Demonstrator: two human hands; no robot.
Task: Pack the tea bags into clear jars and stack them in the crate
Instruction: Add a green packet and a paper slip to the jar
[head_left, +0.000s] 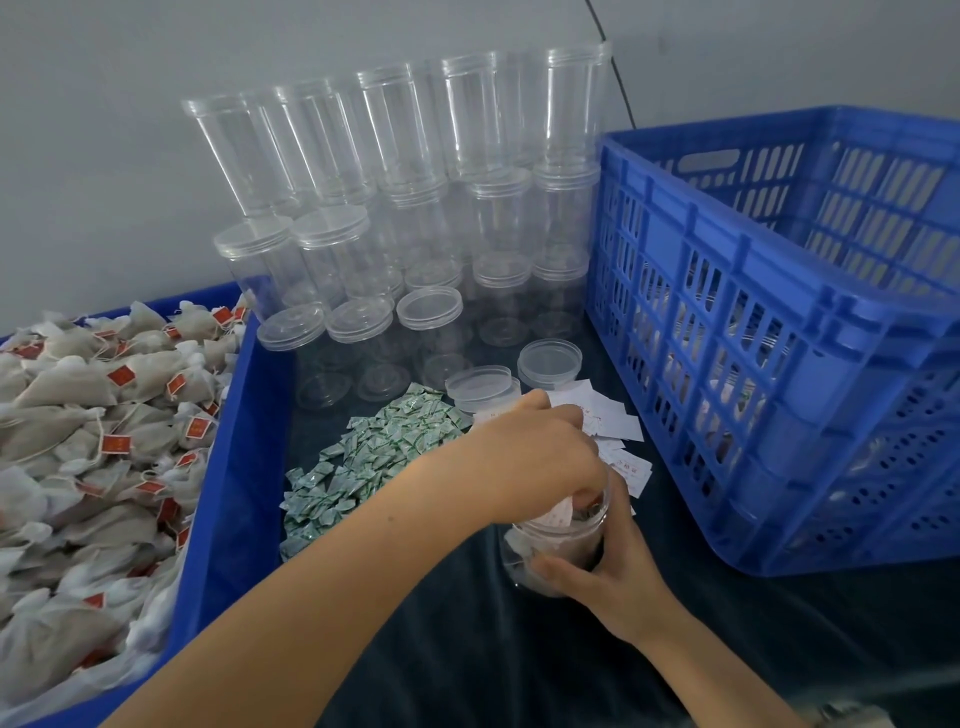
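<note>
The jar (558, 551), near centre, holds tea bags and a paper slip. The right hand (602, 566) grips its side. The left hand (535, 457) pinches the slip (561, 514) at its mouth. Bin (228, 467) left, crate (779, 332) right.

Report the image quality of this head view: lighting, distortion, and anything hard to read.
Head view: soft, even light, no hard shadows; wide-angle lens bows the blue crate and fans the stacked clear jars outward; jar walls nearly vanish against the grey wall; left hand covers the mouth of the held jar, contents unclear.
</note>
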